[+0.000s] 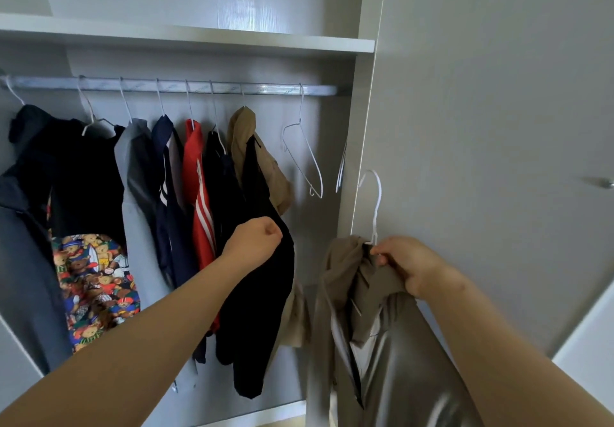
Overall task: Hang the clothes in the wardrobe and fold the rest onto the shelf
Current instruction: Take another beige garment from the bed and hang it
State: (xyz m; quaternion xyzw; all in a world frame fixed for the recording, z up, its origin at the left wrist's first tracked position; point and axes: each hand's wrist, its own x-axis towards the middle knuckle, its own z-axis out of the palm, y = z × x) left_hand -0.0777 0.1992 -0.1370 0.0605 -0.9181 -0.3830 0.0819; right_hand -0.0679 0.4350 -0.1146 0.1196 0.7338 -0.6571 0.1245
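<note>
My right hand [410, 265] grips the collar of a beige coat [358, 320] mounted on a white wire hanger [374, 200], held low in front of the wardrobe's right side panel. The hanger's hook points up, well below the metal rail [265, 89]. My left hand [257, 239] is curled into a fist against a black garment [262, 310] that hangs on the rail; whether it holds the cloth is hidden. Several clothes hang along the rail: dark jackets, a grey one, a navy one, a red one with white stripes [196, 187] and a tan one [246, 141].
An empty white hanger [304, 157] hangs on the rail's right part, with another hanger [341, 167] at the far right edge. A white shelf [199, 41] runs above the rail. The closed wardrobe door [498, 127] with a knob [609, 183] stands to the right.
</note>
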